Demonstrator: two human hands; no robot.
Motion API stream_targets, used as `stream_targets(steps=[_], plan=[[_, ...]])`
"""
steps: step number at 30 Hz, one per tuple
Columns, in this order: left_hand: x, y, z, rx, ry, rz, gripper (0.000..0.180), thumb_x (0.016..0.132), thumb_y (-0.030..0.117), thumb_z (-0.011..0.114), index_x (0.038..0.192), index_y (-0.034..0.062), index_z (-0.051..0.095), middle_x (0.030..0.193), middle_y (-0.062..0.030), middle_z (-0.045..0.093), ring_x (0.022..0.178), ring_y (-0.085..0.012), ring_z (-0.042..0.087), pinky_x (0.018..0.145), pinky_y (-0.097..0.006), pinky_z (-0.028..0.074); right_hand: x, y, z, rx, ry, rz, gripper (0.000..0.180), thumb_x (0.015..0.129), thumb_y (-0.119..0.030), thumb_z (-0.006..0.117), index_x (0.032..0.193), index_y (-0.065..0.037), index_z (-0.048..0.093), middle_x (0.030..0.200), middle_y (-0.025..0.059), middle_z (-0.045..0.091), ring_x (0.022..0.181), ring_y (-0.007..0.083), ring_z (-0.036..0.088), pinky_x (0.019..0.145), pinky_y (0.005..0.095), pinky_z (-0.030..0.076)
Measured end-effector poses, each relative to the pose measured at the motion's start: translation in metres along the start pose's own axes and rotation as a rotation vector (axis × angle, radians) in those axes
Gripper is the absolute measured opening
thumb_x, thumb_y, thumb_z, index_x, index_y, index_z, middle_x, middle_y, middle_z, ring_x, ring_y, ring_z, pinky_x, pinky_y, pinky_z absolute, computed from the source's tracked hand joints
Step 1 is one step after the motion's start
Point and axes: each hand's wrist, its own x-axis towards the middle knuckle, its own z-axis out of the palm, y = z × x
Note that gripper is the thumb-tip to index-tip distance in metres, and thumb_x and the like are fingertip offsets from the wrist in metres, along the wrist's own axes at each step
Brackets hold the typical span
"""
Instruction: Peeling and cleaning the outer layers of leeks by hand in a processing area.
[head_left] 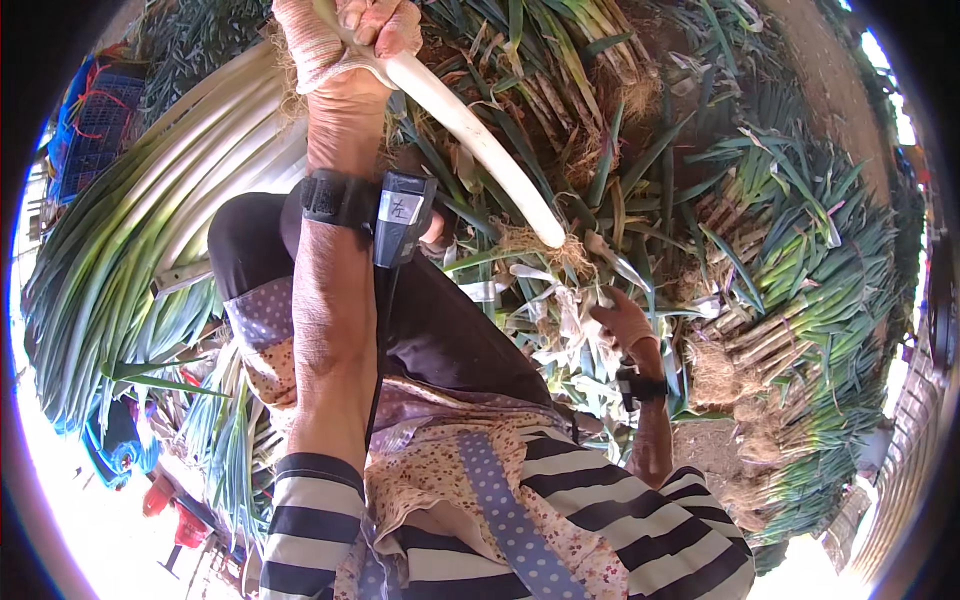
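Leek (478, 140) clamped in L fingers (398, 32), R fingers (610, 316) curled, grip unclear, wrist unit (398, 245) w/ marked label (401, 207)

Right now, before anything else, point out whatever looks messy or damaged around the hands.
Loose pale scraps of leaf lie strewn around the right hand, looking untidy against the bundled leeks farther right. The long leek in the left hand shows no obvious damage.

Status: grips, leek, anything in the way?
Left grip closed on leek. Right grip at pale leaf scraps, hold unclear. Leek's roots still on. Scraps crowd right grip; leek's shaft unobstructed.
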Motion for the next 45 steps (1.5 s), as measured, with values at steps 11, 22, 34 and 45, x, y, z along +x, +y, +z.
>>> stream_targets(steps=[11, 22, 34, 45], plan=[[0.001, -0.056, 0.023, 0.612, 0.945, 0.085, 0.026, 0.084, 0.027, 0.067, 0.082, 0.0087, 0.049, 0.053, 0.0007, 0.043, 0.047, -0.0136, 0.044, 0.045, -0.032, 0.040, -0.036, -0.275, -0.048, -0.358, 0.838, -1.042, 0.062, 0.073, -0.037, 0.076, 0.121, -0.008, 0.049, 0.091, 0.0144, 0.064, 0.073, 0.0266, 0.066, 0.051, 0.0323, 0.055], [-0.010, -0.064, 0.014, 0.547, 0.907, 0.032, 0.021, 0.081, 0.022, 0.063, 0.086, 0.0091, 0.047, 0.057, 0.0000, 0.046, 0.043, -0.0132, 0.045, 0.038, -0.032, 0.043, 0.063, -0.142, 0.048, -0.480, 0.766, -0.529, 0.043, 0.083, -0.052, 0.064, 0.098, -0.012, 0.057, 0.062, 0.0041, 0.061, 0.051, 0.0215, 0.063, 0.041, 0.0357, 0.048], [-0.003, -0.039, 0.007, 0.375, 0.786, 0.115, 0.036, 0.086, 0.037, 0.066, 0.098, 0.0075, 0.048, 0.063, -0.0025, 0.045, 0.055, -0.0169, 0.044, 0.054, -0.038, 0.041, -0.015, -0.147, -0.037, -0.411, 0.920, -0.917, 0.084, 0.067, -0.057, 0.074, 0.128, -0.005, 0.047, 0.114, 0.0186, 0.059, 0.090, 0.0309, 0.063, 0.071, 0.0415, 0.055], [-0.041, -0.091, 0.033, 0.002, 0.514, -0.411, 0.021, 0.084, 0.025, 0.070, 0.078, 0.0130, 0.054, 0.052, 0.0023, 0.043, 0.047, -0.0137, 0.048, 0.039, -0.033, 0.042, -0.051, -0.251, -0.037, 0.869, -0.063, -0.326, 0.025, 0.083, -0.020, 0.069, 0.101, -0.006, 0.061, 0.073, 0.0013, 0.059, 0.067, 0.0051, 0.053, 0.056, 0.0266, 0.044]])
